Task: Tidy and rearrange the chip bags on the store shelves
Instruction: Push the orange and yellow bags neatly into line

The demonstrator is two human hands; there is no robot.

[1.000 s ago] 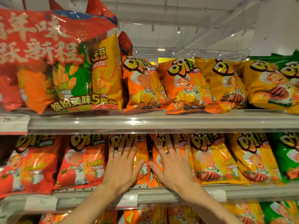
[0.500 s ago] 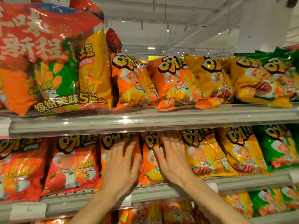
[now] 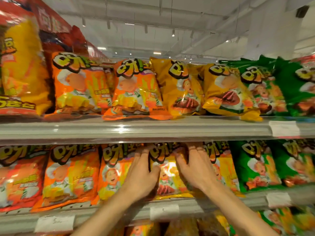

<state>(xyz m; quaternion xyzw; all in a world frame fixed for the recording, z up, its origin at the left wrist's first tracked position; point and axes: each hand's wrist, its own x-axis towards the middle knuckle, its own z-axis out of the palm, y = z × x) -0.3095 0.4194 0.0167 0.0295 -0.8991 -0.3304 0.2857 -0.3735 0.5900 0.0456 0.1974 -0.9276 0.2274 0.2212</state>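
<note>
My left hand [image 3: 141, 178] and right hand [image 3: 196, 169] grip one yellow bag [image 3: 167, 174] from either side on the middle shelf [image 3: 119, 210], fingers curled behind its edges, thumbs on its front. That row holds about seven bags, though blur muddies the count: one red, two orange, two yellow, two green. They stand packed edge to edge under the upper shelf [image 3: 136, 128].
</note>
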